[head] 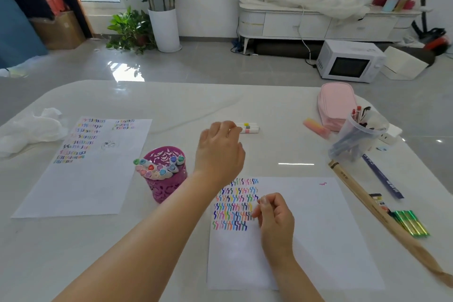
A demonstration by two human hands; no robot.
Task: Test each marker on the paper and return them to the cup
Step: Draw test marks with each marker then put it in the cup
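We are reaching our open left hand point(219, 148) toward the last markers point(248, 127) lying on the tabletop point(282, 115), our right hand point(275, 219) resting loosely curled and empty on the well-filled paper point(306, 228), most markers already back in the cup point(166, 181).

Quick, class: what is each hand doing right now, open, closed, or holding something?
Left hand: open, reaching over the loose markers, holding nothing visible.
Right hand: loosely curled on the paper; contents cannot be told.
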